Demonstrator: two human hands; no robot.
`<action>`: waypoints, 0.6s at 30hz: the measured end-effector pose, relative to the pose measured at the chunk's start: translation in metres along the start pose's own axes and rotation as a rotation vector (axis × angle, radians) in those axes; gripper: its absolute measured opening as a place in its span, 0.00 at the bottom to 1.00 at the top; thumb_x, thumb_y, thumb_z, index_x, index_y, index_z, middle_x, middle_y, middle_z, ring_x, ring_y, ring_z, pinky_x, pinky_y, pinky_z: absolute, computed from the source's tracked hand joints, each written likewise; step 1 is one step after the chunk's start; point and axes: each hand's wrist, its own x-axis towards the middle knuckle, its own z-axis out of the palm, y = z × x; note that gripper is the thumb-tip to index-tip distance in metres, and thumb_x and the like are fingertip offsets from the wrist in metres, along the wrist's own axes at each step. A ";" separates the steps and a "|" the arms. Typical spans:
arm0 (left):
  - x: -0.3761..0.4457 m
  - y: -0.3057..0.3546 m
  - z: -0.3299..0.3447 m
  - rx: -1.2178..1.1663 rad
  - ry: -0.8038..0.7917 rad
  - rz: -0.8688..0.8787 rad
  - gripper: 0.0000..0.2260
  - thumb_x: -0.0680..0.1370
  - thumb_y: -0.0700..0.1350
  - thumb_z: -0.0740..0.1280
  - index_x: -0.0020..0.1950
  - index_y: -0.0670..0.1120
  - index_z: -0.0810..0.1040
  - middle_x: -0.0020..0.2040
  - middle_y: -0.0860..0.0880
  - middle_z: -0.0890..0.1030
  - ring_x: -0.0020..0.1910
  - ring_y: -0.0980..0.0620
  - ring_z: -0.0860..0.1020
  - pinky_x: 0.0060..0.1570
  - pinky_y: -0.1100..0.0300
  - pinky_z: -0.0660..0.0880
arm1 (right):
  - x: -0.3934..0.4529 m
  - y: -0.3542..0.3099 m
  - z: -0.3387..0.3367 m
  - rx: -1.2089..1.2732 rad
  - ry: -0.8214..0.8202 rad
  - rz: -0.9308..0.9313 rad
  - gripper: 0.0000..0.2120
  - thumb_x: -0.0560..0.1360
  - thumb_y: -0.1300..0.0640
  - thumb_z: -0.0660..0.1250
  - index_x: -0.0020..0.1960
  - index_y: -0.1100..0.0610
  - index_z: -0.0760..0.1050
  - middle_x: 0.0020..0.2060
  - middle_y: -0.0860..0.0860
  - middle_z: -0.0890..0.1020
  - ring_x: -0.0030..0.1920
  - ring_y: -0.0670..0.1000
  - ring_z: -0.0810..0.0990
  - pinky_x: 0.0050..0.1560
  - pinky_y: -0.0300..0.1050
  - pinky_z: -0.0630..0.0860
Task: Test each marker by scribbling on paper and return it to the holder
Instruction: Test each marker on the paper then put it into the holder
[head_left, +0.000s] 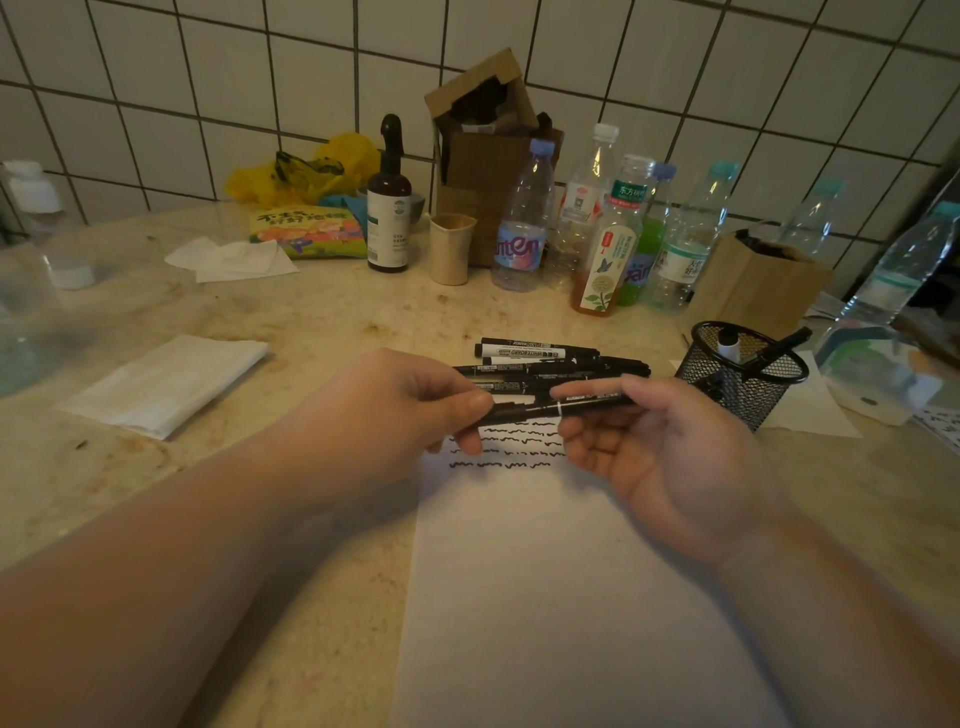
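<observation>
I hold one black marker (545, 408) level above the top of a white paper sheet (561, 597). My left hand (405, 400) pinches its left end between thumb and fingers. My right hand (654, 441) grips the right end of the barrel, palm turned up. Several rows of black scribbles (506, 449) run across the paper just under the marker. Behind my hands lies a pile of several black markers (550, 361) on the counter. To the right stands a black mesh holder (740, 374) with two markers in it.
Along the tiled back wall stand several plastic bottles (613, 234), a dark spray bottle (388, 208), a beige cup (451, 249) and cardboard boxes (758, 283). Folded tissue (166, 384) lies at the left. A yellow bag and a snack packet sit further back.
</observation>
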 end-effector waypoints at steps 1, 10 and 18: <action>0.000 0.000 -0.001 -0.036 -0.009 -0.021 0.13 0.77 0.56 0.67 0.38 0.52 0.86 0.27 0.58 0.78 0.27 0.62 0.71 0.35 0.63 0.67 | 0.000 0.000 0.001 0.004 0.007 -0.003 0.18 0.71 0.54 0.61 0.44 0.62 0.87 0.36 0.59 0.83 0.38 0.54 0.80 0.45 0.48 0.75; 0.001 -0.004 -0.003 -0.367 -0.173 -0.170 0.15 0.75 0.52 0.70 0.36 0.42 0.86 0.30 0.45 0.75 0.27 0.54 0.67 0.29 0.63 0.64 | 0.000 0.002 -0.001 -0.065 0.000 -0.064 0.11 0.72 0.57 0.66 0.45 0.60 0.86 0.39 0.63 0.85 0.37 0.56 0.84 0.43 0.47 0.81; 0.002 -0.005 0.000 -0.456 -0.232 -0.272 0.12 0.77 0.45 0.69 0.47 0.36 0.86 0.30 0.45 0.78 0.24 0.56 0.66 0.24 0.65 0.62 | 0.000 0.004 0.004 -0.172 0.013 -0.093 0.13 0.74 0.56 0.66 0.49 0.63 0.83 0.40 0.63 0.86 0.37 0.56 0.85 0.42 0.46 0.81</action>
